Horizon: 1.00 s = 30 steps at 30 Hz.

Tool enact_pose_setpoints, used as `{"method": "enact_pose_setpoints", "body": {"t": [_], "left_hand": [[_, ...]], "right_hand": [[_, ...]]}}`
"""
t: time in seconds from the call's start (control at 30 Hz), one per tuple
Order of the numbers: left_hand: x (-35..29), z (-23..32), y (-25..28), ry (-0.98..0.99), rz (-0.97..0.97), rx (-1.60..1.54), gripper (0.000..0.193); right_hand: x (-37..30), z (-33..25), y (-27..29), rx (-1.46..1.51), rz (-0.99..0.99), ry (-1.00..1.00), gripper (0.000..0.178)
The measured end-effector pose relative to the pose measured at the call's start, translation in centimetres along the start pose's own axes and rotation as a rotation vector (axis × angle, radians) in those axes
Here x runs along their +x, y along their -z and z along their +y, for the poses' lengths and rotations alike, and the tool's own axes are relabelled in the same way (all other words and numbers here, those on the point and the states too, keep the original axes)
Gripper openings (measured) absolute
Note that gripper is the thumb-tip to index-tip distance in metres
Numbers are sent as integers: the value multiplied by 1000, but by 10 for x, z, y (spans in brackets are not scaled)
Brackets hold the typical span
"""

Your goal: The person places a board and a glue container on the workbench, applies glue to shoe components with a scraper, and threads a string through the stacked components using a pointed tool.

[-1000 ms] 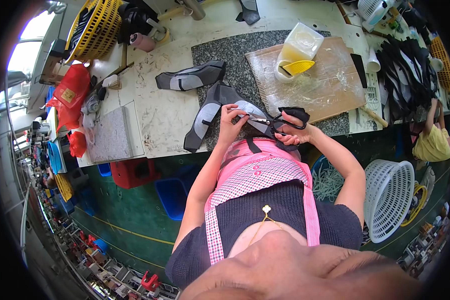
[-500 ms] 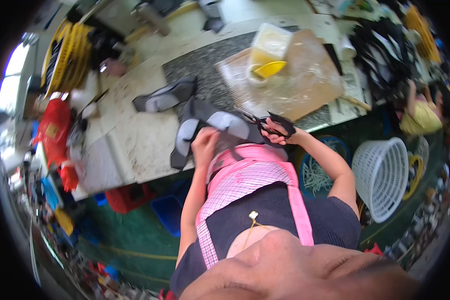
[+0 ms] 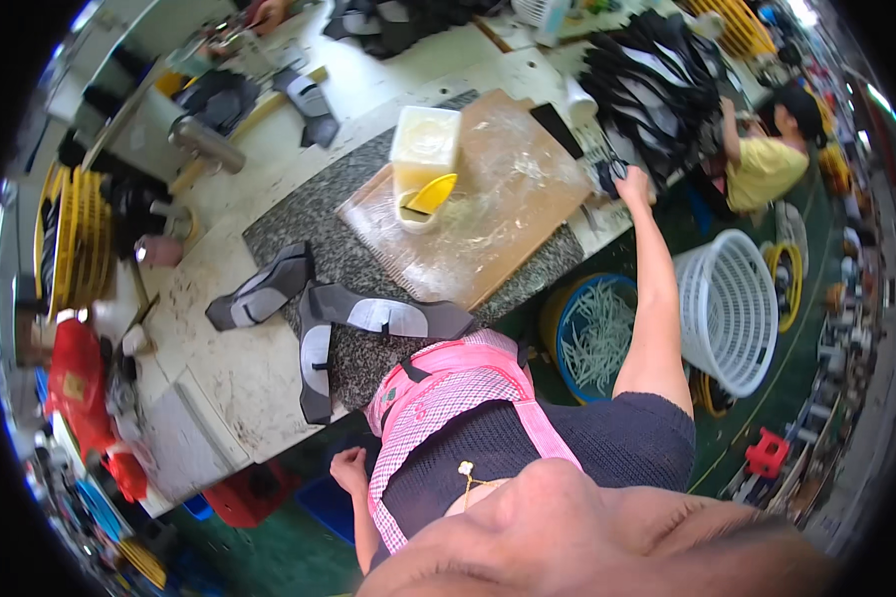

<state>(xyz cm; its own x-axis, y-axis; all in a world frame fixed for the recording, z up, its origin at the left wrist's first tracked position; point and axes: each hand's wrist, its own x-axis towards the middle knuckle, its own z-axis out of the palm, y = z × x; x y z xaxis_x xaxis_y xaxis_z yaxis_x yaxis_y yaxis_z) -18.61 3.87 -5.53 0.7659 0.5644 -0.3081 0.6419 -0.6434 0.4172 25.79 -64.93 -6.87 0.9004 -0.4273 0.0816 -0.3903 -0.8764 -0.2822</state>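
Observation:
At the table's right edge, my right hand (image 3: 635, 187), arm stretched out, is closed on black-handled scissors (image 3: 610, 171). My left hand (image 3: 348, 468) hangs low beside the table's front edge, fingers loosely curled with nothing visible in them. A joined dark-grey foam piece with light-grey panels (image 3: 380, 314) lies bent at the near table edge, against my pink apron (image 3: 458, 370). Another such grey piece (image 3: 262, 289) rests just left of it. Farther back, a whitish plastic container (image 3: 427, 149) holding pale yellow stuff, with a yellow scraper (image 3: 432, 195) at its front, sits on a brown board (image 3: 513, 199).
Black strips (image 3: 657, 90) are heaped at the back right. A white basket (image 3: 732, 313) and a blue-rimmed tub of pale strips (image 3: 595, 338) stand on the floor at right. A person in yellow (image 3: 767, 169) sits beyond. A red bag (image 3: 78, 383) lies at left.
My right hand has swung out rightward with the scissors. My left hand has let go of the grey foam piece and dropped beside my body. The view has shifted right.

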Motion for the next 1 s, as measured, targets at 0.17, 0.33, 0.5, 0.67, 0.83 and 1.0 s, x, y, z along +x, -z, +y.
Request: {"method": "enact_pose_setpoints", "body": {"t": [0.17,0.33,0.5,0.67,0.83,1.0], "left_hand": [[15,38,-2,223,-95,153,23],[-6,58,-13,118,104,-114,11],[30,105,-25,463,-96,-1411,27],[95,154,-32,802,-292,-2418,57],[134,177,-42,990,237,-2275,28],[111,180,-31,176,453,-1955,13]], "right_hand": [[15,34,-21,-165,294,263,34],[-89,-171,15,407,-13,561,11],[-231,-297,15,553,-603,1033,46],[-290,-328,-22,240,-565,1115,85],[-276,-333,3,514,-807,808,68],[-243,-333,43,890,-561,819,67]]}}
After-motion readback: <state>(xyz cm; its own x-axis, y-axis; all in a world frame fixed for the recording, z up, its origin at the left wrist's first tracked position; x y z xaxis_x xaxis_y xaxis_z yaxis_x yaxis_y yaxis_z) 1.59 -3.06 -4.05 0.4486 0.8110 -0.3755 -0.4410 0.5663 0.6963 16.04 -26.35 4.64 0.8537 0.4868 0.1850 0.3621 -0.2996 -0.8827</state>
